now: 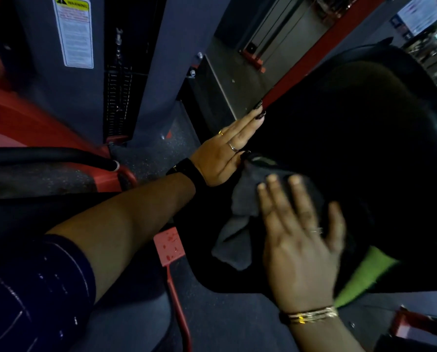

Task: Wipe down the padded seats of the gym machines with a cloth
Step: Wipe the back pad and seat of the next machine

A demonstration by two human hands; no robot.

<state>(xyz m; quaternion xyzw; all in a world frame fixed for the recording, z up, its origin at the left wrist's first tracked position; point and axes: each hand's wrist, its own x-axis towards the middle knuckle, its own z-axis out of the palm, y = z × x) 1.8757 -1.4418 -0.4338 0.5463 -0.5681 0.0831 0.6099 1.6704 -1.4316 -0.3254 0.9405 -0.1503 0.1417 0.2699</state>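
A black padded seat (352, 148) fills the right half of the view. A dark grey cloth (240, 224) lies bunched on its near left part. My right hand (301, 240) presses flat on the cloth with fingers spread, so the hand covers part of it. My left hand (227, 153) rests flat against the seat's left edge, fingers straight and together, thumb touching the cloth's upper corner. It holds nothing. A green patch (364, 275) shows at the seat's lower right, beside my right hand.
A grey weight-stack tower (141, 59) with a warning label (73, 31) stands to the left. Red machine frame parts (21, 118) and a red floor bar (179, 308) lie below and left. A black padded bar (47, 154) crosses at the left.
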